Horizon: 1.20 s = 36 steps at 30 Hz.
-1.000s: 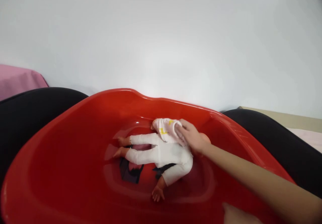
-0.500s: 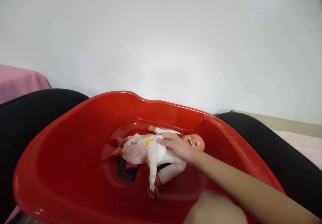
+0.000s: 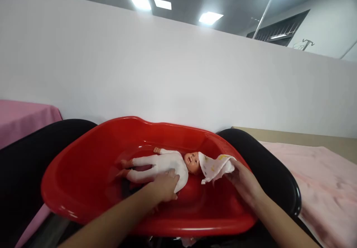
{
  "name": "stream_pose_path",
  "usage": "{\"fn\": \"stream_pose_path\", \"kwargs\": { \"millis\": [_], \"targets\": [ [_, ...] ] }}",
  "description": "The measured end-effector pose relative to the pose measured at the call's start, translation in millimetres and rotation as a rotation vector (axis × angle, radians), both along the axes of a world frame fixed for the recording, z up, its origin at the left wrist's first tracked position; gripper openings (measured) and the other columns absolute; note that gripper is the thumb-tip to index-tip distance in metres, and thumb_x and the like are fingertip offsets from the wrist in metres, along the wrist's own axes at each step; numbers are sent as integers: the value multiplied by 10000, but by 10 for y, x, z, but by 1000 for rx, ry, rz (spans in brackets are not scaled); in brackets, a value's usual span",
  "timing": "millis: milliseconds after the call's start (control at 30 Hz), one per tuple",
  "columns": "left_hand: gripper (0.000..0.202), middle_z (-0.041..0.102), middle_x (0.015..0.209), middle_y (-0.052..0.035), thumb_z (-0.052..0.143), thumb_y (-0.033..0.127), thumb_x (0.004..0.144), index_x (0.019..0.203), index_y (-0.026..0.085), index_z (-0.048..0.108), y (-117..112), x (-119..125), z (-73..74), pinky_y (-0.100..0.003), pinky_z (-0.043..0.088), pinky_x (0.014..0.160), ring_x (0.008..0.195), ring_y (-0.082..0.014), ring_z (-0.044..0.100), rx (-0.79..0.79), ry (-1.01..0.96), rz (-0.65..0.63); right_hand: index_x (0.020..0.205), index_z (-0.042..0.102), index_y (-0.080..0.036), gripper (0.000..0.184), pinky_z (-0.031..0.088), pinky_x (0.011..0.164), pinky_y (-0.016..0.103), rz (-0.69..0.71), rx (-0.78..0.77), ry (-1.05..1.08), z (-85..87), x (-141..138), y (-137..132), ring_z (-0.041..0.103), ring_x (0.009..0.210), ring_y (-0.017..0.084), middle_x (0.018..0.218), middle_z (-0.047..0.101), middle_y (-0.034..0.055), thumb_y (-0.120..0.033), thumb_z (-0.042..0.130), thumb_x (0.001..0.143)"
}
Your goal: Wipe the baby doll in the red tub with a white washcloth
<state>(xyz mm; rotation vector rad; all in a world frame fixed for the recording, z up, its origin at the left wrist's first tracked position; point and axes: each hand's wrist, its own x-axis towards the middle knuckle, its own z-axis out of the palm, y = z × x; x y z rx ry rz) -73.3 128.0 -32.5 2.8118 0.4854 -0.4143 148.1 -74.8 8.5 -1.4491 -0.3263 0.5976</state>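
Observation:
A baby doll (image 3: 170, 162) with a white cloth body lies on its back in the red baby bath (image 3: 111, 136), head to the right. My left hand (image 3: 166, 185) is closed around the doll's near arm, beside its chest; that arm is mostly hidden. Gathered in my right hand (image 3: 243, 179) is a pale baby garment (image 3: 216, 168) with a yellow print. It stretches from my fingers to the crown of the doll's head, which it partly covers. Some fingers of my right hand are hidden behind the cloth.
Black padded surfaces (image 3: 267, 170) flank the bath on both sides. A pink sheet (image 3: 320, 177) spreads at the right, and a pink-covered surface (image 3: 28, 119) stands at the far left. A white partition (image 3: 156, 69) rises behind the bath.
The garment has moved from the doll's belly and legs to its head, carried rightward by my right hand. My left hand now holds the doll's near arm. The view has tilted upward.

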Motion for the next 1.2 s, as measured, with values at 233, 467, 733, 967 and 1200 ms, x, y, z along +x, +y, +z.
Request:
{"fn": "stream_pose_path", "kwargs": {
  "millis": [233,467,733,967,1200],
  "targets": [
    [984,215,1711,-69,771,543,791,1617,362,269,444,159,-578,-572,183,1213,1562,-372,146,105,-193,-323,742,617,-193,434,465,698,317,317,-242,-163,-113,-148,320,559,705,182,735,623,25,-610,727,789],
    [745,178,1707,-140,558,566,955,1610,287,338,428,248,-1032,-668,-32,1217,1571,-434,43,130,-313,-303,975,653,-190,428,440,728,256,652,-444,97,-444,-106,927,527,733,112,839,608,-3,-559,765,789],
    [770,243,1693,-123,703,408,894,1589,314,385,572,301,-1113,-701,-89,1211,1576,-431,27,140,-301,-322,748,563,-187,388,395,649,271,710,-252,-267,-768,-53,1547,467,686,132,751,533,-11,-548,658,854],
    [780,231,1679,-174,689,253,871,1591,210,393,588,347,-1145,-709,-51,1226,1555,-458,144,162,-194,-339,1224,638,-166,293,426,1084,413,1105,-460,-1230,-968,-77,1700,564,1253,266,1374,622,131,-249,475,996],
    [715,345,1639,-191,683,381,891,1552,225,459,637,362,-1124,-758,-59,1183,1547,-465,158,204,-126,-389,1285,644,-101,418,268,1195,616,1108,-707,-1579,-1048,72,1727,485,1378,399,1424,588,238,-328,665,934]
  ]
}}
